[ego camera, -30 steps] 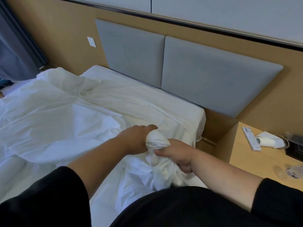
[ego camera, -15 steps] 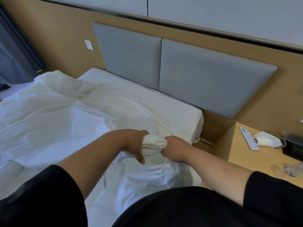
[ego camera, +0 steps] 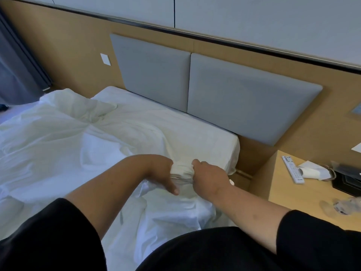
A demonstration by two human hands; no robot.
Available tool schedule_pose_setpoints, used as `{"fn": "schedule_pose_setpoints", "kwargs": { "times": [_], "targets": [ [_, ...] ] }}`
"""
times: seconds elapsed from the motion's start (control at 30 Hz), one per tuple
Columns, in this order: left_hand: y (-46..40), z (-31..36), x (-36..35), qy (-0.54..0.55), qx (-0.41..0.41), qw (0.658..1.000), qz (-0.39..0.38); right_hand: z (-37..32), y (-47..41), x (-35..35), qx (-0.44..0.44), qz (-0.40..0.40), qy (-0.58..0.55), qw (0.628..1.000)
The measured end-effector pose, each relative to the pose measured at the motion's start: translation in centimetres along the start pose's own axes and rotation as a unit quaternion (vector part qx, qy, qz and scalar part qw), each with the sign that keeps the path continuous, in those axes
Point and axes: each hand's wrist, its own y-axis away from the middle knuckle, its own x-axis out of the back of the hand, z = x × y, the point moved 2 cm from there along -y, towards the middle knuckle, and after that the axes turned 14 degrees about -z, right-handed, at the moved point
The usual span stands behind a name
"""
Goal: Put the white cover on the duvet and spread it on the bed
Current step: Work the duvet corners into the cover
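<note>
A white duvet (ego camera: 50, 145) lies crumpled over the left and middle of the bed (ego camera: 218, 141), which has a white sheet. At the bed's near right corner a bunched wad of white cover fabric (ego camera: 182, 172) sticks up between my hands. My left hand (ego camera: 162, 171) grips the wad from the left, thumb pointing down toward me. My right hand (ego camera: 207, 175) grips it from the right, fingers curled into the cloth. Loose white cover (ego camera: 172, 216) hangs below my hands toward my body.
A grey padded headboard (ego camera: 234, 98) runs behind the bed on a wooden wall. To the right stands a wooden nightstand (ego camera: 304, 196) with a white remote (ego camera: 293, 169), a paper roll (ego camera: 312, 172), a black box (ego camera: 349, 178) and a crumpled plastic wrapper (ego camera: 343, 207). A dark curtain (ego camera: 17, 71) hangs at the left.
Both hands have closed in on the wad and squeezed it smaller. My left hand turned so its thumb points down. The view shifted slightly.
</note>
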Motion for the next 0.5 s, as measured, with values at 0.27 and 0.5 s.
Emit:
{"fn": "schedule_pose_setpoints", "kwargs": {
  "times": [0.27,0.5],
  "targets": [
    [-2.6,-1.3,-3.1,-0.027,-0.016,0.967,0.251,-0.5,1.8,0.3,0.044,-0.163,-0.469,0.867],
    [-0.9,-1.8,-1.7,0.145,-0.117,0.981,0.060,0.4,1.6,0.9,0.072,-0.198,-0.280,0.937]
  ]
}}
